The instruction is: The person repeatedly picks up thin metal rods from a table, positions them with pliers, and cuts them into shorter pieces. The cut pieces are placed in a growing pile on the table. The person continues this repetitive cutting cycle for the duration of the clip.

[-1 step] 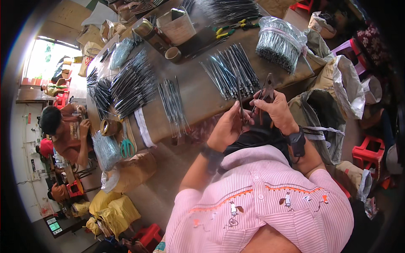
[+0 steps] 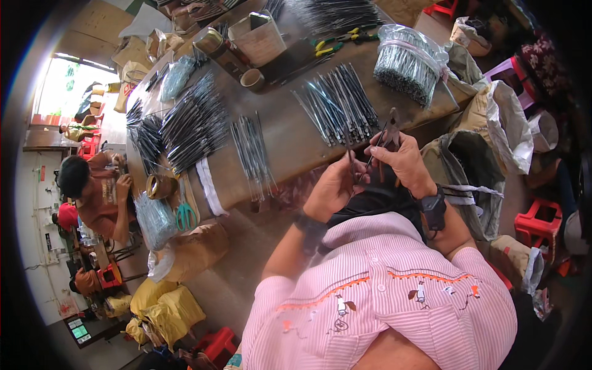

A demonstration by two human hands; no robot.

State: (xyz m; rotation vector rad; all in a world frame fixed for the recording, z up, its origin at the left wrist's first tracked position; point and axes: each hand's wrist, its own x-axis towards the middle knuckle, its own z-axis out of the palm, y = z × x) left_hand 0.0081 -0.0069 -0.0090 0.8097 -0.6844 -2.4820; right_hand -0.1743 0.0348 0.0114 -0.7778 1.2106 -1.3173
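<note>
In front of my body, my left hand (image 2: 336, 183) is closed on a thin dark rod (image 2: 351, 150) that points up toward the table edge. Close beside it, my right hand (image 2: 401, 157) grips a pair of pliers (image 2: 392, 123), whose metal jaws stick up past my fingers. Another slim dark piece shows by the right fingertips; whether it joins what the left hand holds, I cannot tell. Just beyond my hands a row of thin dark rods (image 2: 346, 102) lies on the table. A smaller row of similar rods (image 2: 251, 151) lies to its left.
On the table (image 2: 283, 111) are a larger heap of rods (image 2: 196, 120), a plastic-wrapped bundle (image 2: 408, 65), yellow-handled pliers (image 2: 330, 48), a round cup (image 2: 253, 79) and green-handled scissors (image 2: 185, 213). Open sacks (image 2: 472, 179) stand at my right. A person (image 2: 102, 191) works at the left.
</note>
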